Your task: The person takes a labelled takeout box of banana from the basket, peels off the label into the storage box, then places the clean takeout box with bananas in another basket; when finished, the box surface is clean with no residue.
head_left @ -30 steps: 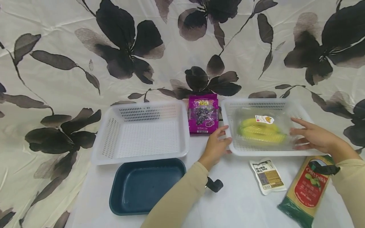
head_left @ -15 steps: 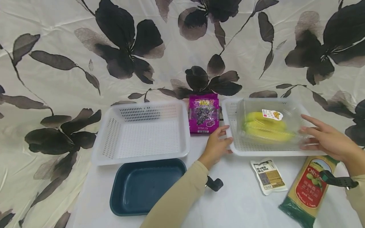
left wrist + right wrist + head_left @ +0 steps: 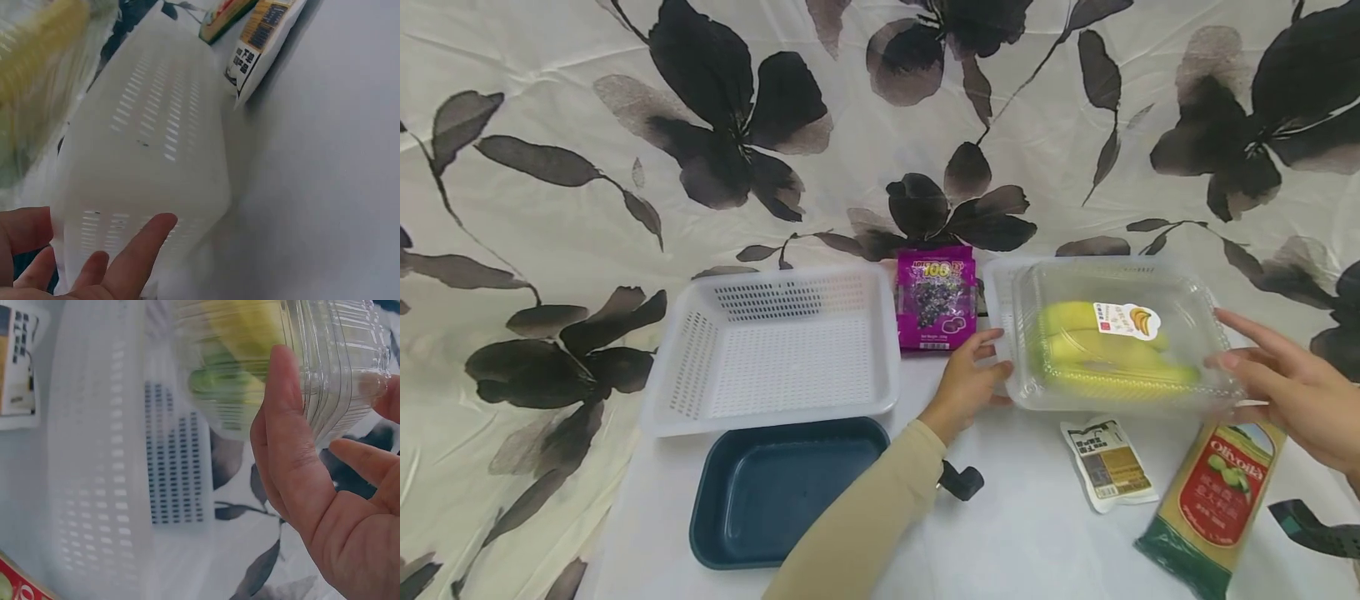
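A clear plastic clamshell box (image 3: 1187, 308) with yellow bananas (image 3: 1105, 354) inside hangs tilted just above the right white basket (image 3: 996, 283). My right hand (image 3: 1225, 367) holds the box at its right end; in the right wrist view the box (image 3: 325, 356) sits between the fingers and thumb of this hand (image 3: 331, 381). My left hand (image 3: 996, 354) rests against the basket's left front corner. In the left wrist view its fingers (image 3: 134, 250) lie straight along the basket's slotted wall (image 3: 150, 144).
A second white basket (image 3: 655, 392) stands at the left, with a dark blue tray (image 3: 715, 517) in front of it. A purple snack bag (image 3: 935, 296) lies between the baskets. A small white packet (image 3: 1107, 462) and a red-and-green pasta pack (image 3: 1221, 500) lie at the front right.
My right hand has lifted the banana box up out of the right basket and toward the right front. The left hand has stayed at the basket's corner.
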A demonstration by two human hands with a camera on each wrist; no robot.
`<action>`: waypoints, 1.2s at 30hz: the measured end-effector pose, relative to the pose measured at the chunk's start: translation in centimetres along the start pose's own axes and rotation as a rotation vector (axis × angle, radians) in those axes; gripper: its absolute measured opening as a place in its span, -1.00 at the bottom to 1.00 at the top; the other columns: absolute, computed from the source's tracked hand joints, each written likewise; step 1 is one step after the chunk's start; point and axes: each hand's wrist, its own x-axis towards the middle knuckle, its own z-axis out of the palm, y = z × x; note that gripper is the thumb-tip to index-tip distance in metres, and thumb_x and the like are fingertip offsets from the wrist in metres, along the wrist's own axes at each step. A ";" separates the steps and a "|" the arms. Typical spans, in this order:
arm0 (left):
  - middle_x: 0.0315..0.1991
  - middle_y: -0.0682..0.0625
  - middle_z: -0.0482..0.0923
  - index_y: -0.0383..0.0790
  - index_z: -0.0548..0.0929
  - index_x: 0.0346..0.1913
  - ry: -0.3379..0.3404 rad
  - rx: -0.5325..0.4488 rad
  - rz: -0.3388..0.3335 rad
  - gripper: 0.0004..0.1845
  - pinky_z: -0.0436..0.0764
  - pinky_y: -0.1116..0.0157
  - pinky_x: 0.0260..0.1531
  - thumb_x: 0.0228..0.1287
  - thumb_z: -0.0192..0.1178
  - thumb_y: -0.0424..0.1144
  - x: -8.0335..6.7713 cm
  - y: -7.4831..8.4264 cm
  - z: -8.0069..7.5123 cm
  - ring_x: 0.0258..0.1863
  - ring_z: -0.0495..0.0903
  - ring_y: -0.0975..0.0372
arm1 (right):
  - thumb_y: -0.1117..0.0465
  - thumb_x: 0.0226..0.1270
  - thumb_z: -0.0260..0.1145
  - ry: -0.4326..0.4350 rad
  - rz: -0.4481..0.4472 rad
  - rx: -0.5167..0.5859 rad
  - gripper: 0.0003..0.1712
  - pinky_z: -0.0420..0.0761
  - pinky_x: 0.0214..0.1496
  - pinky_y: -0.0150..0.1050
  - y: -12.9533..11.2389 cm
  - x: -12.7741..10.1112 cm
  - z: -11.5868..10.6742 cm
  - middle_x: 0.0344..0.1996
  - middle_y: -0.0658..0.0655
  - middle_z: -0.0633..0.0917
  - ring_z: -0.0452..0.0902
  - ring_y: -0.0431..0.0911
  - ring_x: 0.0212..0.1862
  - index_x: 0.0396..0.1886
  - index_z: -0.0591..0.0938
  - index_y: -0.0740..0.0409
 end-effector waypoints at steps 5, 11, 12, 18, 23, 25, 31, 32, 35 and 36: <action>0.27 -0.10 0.50 0.19 0.56 0.32 -0.017 0.018 -0.020 -0.42 0.76 -0.12 -0.18 0.31 0.34 -0.39 0.1 0.2 -0.1 0.03 0.68 0.02 | 0.13 0.68 0.03 0.019 -0.034 -0.009 -0.19 0.80 -0.22 -0.10 0.1 -1.7 0.8 -0.04 -0.24 0.52 0.49 -0.57 -0.15 0.67 -0.17 -0.37; 0.26 -0.15 0.53 0.07 0.43 0.46 -0.098 0.029 -0.008 -0.24 0.79 0.07 -0.39 0.22 0.31 -0.51 0.4 0.4 -1.0 -0.11 0.73 0.10 | 0.04 0.66 0.06 -0.008 0.032 -0.053 -0.15 0.79 -0.19 0.02 -0.5 -3.3 2.1 0.22 0.37 0.39 0.48 -0.48 -0.13 0.67 -0.21 -0.41; 0.27 -0.17 0.54 0.05 0.42 0.47 -0.112 0.026 0.001 -0.20 0.78 0.11 -0.43 0.19 0.27 -0.56 0.5 0.4 -1.2 -0.16 0.73 0.10 | 0.05 0.67 0.05 -0.027 0.037 -0.045 -0.16 0.80 -0.20 -0.01 -0.6 -3.6 2.3 0.22 0.39 0.39 0.50 -0.45 -0.13 0.67 -0.21 -0.39; 0.28 -0.13 0.57 0.04 0.52 0.40 -0.145 0.067 0.005 -0.29 0.77 0.21 -0.21 0.21 0.33 -0.53 0.8 0.6 -1.5 -0.07 0.69 0.14 | 0.09 0.70 0.00 -0.140 0.056 0.036 -0.21 0.73 -0.25 -0.20 0.6 -5.2 3.7 0.18 0.16 0.46 0.59 -0.30 -0.12 0.68 -0.17 -0.36; 0.28 -0.24 0.53 0.08 0.54 0.38 -0.166 0.074 -0.068 -0.35 0.76 0.15 -0.04 0.30 0.26 -0.52 1.3 1.1 -1.5 0.05 0.67 0.07 | 0.24 0.70 -0.06 -0.194 -0.019 0.156 -0.26 0.73 -0.30 -0.18 2.2 -6.5 4.8 0.06 -0.16 0.42 0.61 -0.20 -0.12 0.67 -0.06 -0.31; 0.29 -0.27 0.52 0.09 0.53 0.39 -0.175 0.155 -0.052 -0.32 0.76 0.17 -0.04 0.27 0.30 -0.52 1.4 1.3 -1.6 0.06 0.63 0.10 | 0.27 0.70 -0.08 -0.212 -0.042 0.190 -0.27 0.69 -0.35 -0.18 2.6 -6.9 5.1 0.10 -0.14 0.35 0.59 -0.15 -0.14 0.67 -0.05 -0.29; 0.39 -0.29 0.43 0.10 0.43 0.47 -0.236 0.300 -0.044 -0.32 0.76 0.05 -0.02 0.34 0.36 -0.33 1.5 2.1 -2.0 0.06 0.67 0.06 | 0.21 0.72 -0.11 -0.360 0.063 0.296 -0.27 0.61 -0.33 -0.21 3.2 -7.7 5.8 0.05 -0.23 0.40 0.53 -0.14 -0.17 0.66 -0.10 -0.44; 0.39 -0.29 0.43 0.11 0.42 0.47 -0.243 0.312 -0.049 -0.32 0.76 0.03 -0.05 0.34 0.36 -0.32 1.5 2.2 -2.0 0.03 0.69 0.06 | 0.20 0.72 -0.10 -0.380 0.081 0.294 -0.27 0.60 -0.32 -0.22 3.1 -7.8 5.9 0.02 -0.21 0.43 0.53 -0.13 -0.18 0.66 -0.10 -0.44; 0.39 -0.28 0.43 0.13 0.40 0.48 -0.255 0.340 -0.058 -0.33 0.78 0.01 -0.13 0.36 0.35 -0.30 1.4 2.5 -2.0 -0.03 0.71 0.08 | 0.13 0.71 -0.04 -0.407 0.134 0.234 -0.28 0.58 -0.34 -0.24 2.6 -8.0 6.7 -0.02 -0.02 0.43 0.49 -0.10 -0.21 0.66 -0.08 -0.40; 0.39 -0.28 0.43 0.14 0.40 0.47 -0.257 0.342 -0.060 -0.33 0.78 0.02 -0.15 0.37 0.34 -0.30 1.4 2.6 -2.0 -0.04 0.71 0.08 | 0.10 0.69 -0.01 -0.401 0.155 0.199 -0.27 0.56 -0.35 -0.23 2.4 -8.1 6.9 -0.01 0.06 0.41 0.47 -0.08 -0.22 0.66 -0.08 -0.36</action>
